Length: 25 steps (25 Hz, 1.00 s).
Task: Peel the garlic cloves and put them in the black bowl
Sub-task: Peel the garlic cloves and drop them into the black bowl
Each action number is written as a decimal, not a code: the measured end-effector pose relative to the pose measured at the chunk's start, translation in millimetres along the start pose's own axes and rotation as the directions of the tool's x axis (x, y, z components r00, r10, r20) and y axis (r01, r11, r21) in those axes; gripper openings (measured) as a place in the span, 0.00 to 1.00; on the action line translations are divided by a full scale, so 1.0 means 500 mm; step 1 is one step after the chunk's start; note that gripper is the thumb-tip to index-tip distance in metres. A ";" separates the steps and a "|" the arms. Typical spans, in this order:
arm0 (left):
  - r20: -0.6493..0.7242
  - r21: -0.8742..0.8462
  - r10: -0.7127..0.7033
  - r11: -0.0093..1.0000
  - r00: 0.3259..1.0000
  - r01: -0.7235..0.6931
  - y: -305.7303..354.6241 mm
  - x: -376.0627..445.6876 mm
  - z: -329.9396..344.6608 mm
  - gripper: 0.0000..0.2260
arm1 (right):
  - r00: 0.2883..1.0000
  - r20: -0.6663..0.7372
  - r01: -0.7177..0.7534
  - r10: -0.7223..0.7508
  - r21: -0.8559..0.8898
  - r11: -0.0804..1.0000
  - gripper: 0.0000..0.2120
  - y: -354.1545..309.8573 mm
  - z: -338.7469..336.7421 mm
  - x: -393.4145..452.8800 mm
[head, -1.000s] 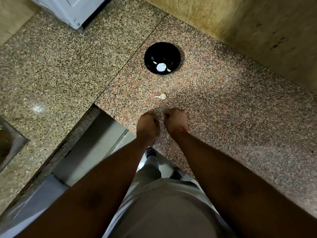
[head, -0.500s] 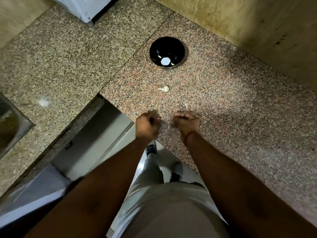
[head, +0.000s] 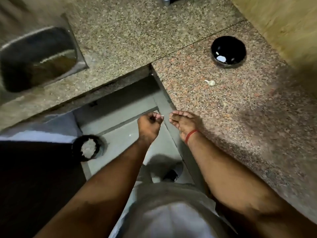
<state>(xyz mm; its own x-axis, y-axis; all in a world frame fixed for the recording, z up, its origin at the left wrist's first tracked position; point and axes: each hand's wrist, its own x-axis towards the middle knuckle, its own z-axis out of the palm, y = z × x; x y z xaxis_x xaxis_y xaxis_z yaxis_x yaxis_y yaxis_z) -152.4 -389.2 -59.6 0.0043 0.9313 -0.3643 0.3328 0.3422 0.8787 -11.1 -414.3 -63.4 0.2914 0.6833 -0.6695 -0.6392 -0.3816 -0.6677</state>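
Observation:
My left hand [head: 151,123] is curled into a fist just past the counter edge, over the floor. It pinches a small white bit of garlic [head: 162,115] that pokes out at the fingertips. Right beside it is my right hand [head: 184,121], fingers held fairly straight and close together, pointing at the left hand. I see nothing between them. An unpeeled garlic clove [head: 211,82] lies on the reddish granite counter [head: 240,117]. Further back stands the black bowl [head: 240,47], with a few white peeled pieces inside.
A steel sink [head: 37,57] is set into the counter at the left. On the floor below stands a round dark bin [head: 77,152] holding pale scraps. A small peel scrap [head: 224,104] lies on the counter. A wall rises behind the bowl.
The view has swung left and down, bringing the sink and the floor bin into sight. Both hands have moved off the counter to its edge, and the right hand's fingers have straightened.

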 end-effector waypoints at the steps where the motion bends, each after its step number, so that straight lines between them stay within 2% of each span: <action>1: -0.038 -0.051 -0.017 0.999 0.999 0.016 -0.011 -0.004 -0.041 0.05 | 0.999 0.047 -0.010 0.011 -0.029 1.000 0.09 0.022 0.037 -0.003; 3: -0.115 -0.138 -0.053 0.990 0.992 0.036 -0.039 -0.009 -0.130 0.07 | 0.992 0.122 -0.034 0.044 -0.080 0.996 0.09 0.072 0.119 -0.014; 7: -0.239 -0.206 -0.128 0.975 0.963 0.079 -0.141 -0.010 -0.334 0.05 | 0.967 0.203 -0.110 0.152 -0.203 0.973 0.08 0.207 0.295 -0.037; 12: -0.305 -0.300 -0.256 0.940 0.917 0.163 -0.291 -0.007 -0.580 0.08 | 0.921 0.267 -0.179 0.284 -0.359 0.916 0.08 0.402 0.504 -0.068; 16: -0.312 -0.329 -0.348 0.912 0.884 0.243 -0.428 0.025 -0.717 0.04 | 0.895 0.274 -0.209 0.353 -0.441 0.873 0.08 0.560 0.626 -0.035; 18: -0.344 -0.365 -0.409 0.888 0.845 0.281 -0.519 0.063 -0.760 0.05 | 0.882 0.283 -0.202 0.378 -0.498 0.843 0.07 0.658 0.667 0.021; 21: -0.388 -0.486 -0.548 0.805 0.741 0.340 -0.681 0.144 -0.794 0.03 | 0.845 0.292 -0.200 0.448 -0.604 0.771 0.07 0.819 0.706 0.130; 25: -0.422 -0.618 -0.662 0.710 0.620 0.337 -0.877 0.260 -0.798 0.02 | 0.816 0.288 -0.154 0.501 -0.727 0.669 0.07 1.012 0.741 0.272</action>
<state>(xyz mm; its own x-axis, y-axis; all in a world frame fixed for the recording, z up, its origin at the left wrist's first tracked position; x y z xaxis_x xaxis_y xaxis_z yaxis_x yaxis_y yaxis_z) -674.0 -368.5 -369.4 -0.6152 0.4034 -0.6774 -0.3454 0.6345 0.6915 -558.8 -284.0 -371.6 -0.2879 0.5458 -0.7869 0.0450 -0.8131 -0.5804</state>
